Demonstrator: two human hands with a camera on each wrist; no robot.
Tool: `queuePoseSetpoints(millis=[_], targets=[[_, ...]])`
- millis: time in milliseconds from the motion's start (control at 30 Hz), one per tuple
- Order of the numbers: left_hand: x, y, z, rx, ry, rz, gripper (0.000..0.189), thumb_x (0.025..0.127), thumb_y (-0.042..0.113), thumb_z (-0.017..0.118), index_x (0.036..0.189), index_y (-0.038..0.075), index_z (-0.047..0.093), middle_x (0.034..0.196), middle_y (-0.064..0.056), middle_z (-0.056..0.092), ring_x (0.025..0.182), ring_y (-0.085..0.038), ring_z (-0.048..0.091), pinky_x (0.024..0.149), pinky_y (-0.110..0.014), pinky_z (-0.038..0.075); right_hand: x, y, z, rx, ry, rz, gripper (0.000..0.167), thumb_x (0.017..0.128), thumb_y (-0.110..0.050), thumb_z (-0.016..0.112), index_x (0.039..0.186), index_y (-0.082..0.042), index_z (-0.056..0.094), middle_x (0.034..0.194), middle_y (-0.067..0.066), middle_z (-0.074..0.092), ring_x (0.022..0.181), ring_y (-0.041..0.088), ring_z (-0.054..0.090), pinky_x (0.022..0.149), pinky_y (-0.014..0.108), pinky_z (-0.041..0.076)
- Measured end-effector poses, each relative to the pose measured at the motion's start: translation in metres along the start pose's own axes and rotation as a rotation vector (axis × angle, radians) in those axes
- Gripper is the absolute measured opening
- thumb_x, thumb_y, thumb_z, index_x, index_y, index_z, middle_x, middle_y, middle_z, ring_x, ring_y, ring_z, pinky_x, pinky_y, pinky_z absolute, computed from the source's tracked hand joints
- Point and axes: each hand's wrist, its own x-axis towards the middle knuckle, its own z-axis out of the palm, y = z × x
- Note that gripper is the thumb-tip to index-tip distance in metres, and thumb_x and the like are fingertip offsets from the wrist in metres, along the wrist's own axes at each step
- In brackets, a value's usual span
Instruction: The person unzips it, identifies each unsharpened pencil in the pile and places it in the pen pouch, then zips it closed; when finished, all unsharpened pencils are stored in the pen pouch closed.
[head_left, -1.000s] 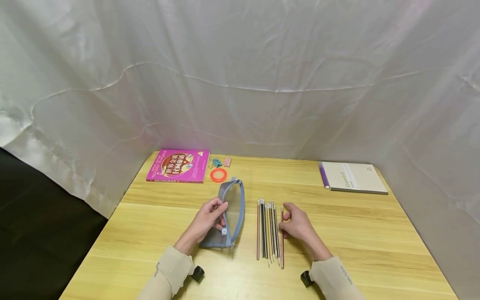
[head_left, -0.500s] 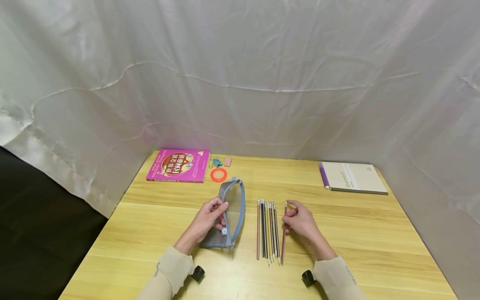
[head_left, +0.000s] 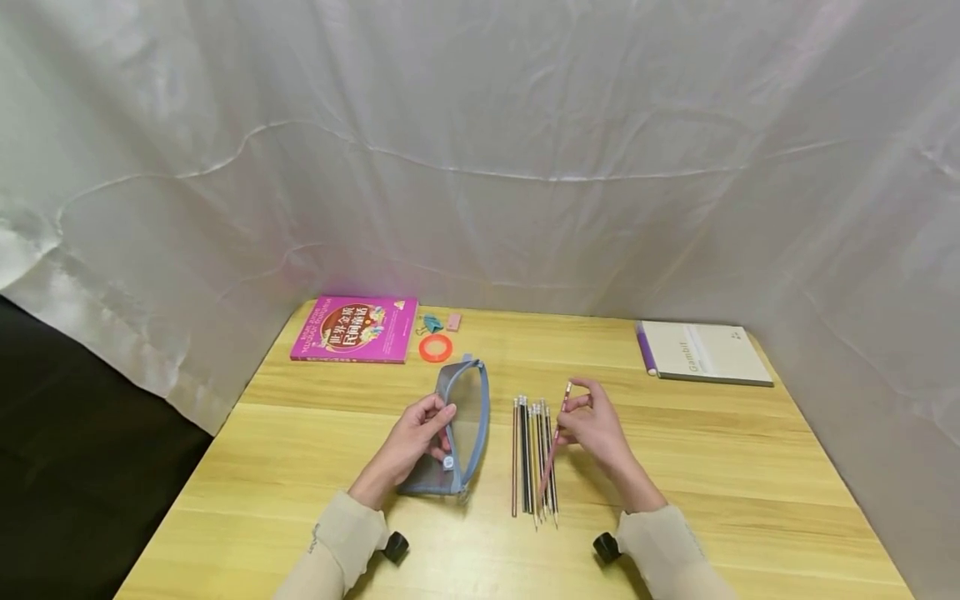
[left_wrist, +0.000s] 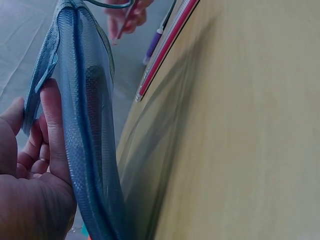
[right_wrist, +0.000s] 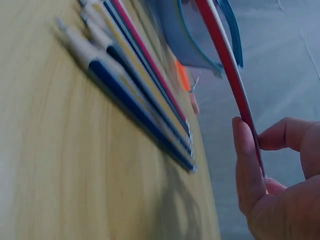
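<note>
My left hand (head_left: 414, 435) grips one edge of a blue mesh pencil case (head_left: 469, 417), thumb outside and fingers inside the rim, so its mouth gapes. In the left wrist view the mesh case (left_wrist: 90, 125) stands up off the wood. My right hand (head_left: 596, 425) pinches a red pencil (head_left: 553, 454) near its eraser end, tilted with the lower end toward the left. The right wrist view has this red pencil (right_wrist: 232, 75) raised above the table. Beneath it lies a row of several pencils (head_left: 534, 458), side by side, points toward me.
Behind the case are an orange tape ring (head_left: 435, 348), teal clips (head_left: 432, 323) and a pink eraser (head_left: 453, 322). A pink book (head_left: 354, 330) lies at the back left. A notebook (head_left: 708, 353) with a purple pen (head_left: 647, 350) lies at the back right.
My right hand has picked the red pencil up from the right end of the row, lifted it and swung it left over the other pencils. My left hand keeps its hold on the case.
</note>
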Motion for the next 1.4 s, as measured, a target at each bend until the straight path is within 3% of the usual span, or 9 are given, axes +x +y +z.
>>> queuePoseSetpoints(millis=[300,500,700,900,1233,1400], targets=[[0.000,-0.001,0.003,0.011,-0.002,-0.008,0.035,0.107,0.030,0.059,0.101,-0.004,0.049,0.073,-0.002,0.059,0.059,-0.012,0.060,0.049,-0.025,0.058,0.007,-0.014,0.030,0.091,0.053,-0.097,0.074,0.086,0.018,0.061,0.150,-0.010,0.036,0.111,0.015,0.049,0.079,0.019,0.067,0.067,0.037,0.067],[0.001,-0.001,0.004,0.013,-0.010,-0.010,0.033,0.107,0.031,0.060,0.098,0.001,0.050,0.072,-0.002,0.059,0.059,-0.012,0.060,0.049,-0.026,0.058,0.008,-0.024,0.047,0.165,0.116,-0.146,0.078,0.083,0.021,0.059,0.150,-0.010,0.033,0.109,0.014,0.048,0.078,0.015,0.065,0.067,0.037,0.067],[0.001,-0.002,0.004,0.016,-0.016,-0.010,0.032,0.107,0.031,0.060,0.098,0.002,0.050,0.072,-0.001,0.059,0.058,-0.012,0.060,0.049,-0.026,0.059,0.006,-0.030,0.064,0.226,0.119,-0.191,0.076,0.083,0.022,0.060,0.146,-0.012,0.033,0.108,0.014,0.050,0.083,0.020,0.064,0.068,0.038,0.067],[0.001,-0.003,0.005,0.015,-0.012,-0.010,0.030,0.107,0.030,0.060,0.097,0.004,0.051,0.073,-0.001,0.059,0.059,-0.012,0.060,0.050,-0.026,0.059,0.005,-0.024,0.075,0.161,0.094,-0.220,0.076,0.085,0.022,0.061,0.147,-0.011,0.032,0.109,0.015,0.050,0.084,0.020,0.065,0.068,0.038,0.067],[0.005,-0.002,0.009,0.012,-0.009,0.008,0.039,0.106,0.030,0.061,0.103,-0.006,0.048,0.074,-0.001,0.060,0.060,-0.011,0.060,0.050,-0.026,0.059,0.002,-0.018,0.090,0.124,0.019,-0.195,0.075,0.086,0.020,0.063,0.148,-0.010,0.033,0.111,0.019,0.051,0.079,0.018,0.066,0.067,0.039,0.067],[0.007,0.000,0.012,0.012,0.001,0.016,0.036,0.106,0.030,0.060,0.101,-0.004,0.049,0.073,-0.001,0.060,0.060,-0.011,0.060,0.050,-0.025,0.059,0.002,-0.016,0.094,0.117,-0.031,-0.168,0.073,0.087,0.019,0.063,0.148,-0.009,0.035,0.113,0.020,0.051,0.078,0.018,0.066,0.066,0.036,0.067]])
